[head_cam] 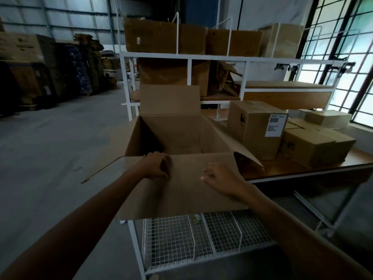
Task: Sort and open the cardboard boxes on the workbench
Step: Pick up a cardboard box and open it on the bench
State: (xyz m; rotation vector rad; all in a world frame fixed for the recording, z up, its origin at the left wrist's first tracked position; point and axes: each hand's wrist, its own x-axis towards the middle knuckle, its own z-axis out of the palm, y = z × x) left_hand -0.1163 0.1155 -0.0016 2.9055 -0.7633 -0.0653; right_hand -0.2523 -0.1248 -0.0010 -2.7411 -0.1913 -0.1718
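The open box point(177, 130) sits at the front left corner of the desk point(282, 168), its near flap point(181, 197) folded out past the front edge. The left hand point(156, 165) has its fingers curled at the flap's crease, and I cannot tell whether they grip it. The right hand point(222, 178) rests on the flap, fingers loosely spread. The box looks empty and light, so the 2 hands pressing down could tip it, drag it off the edge, or tear the crease.
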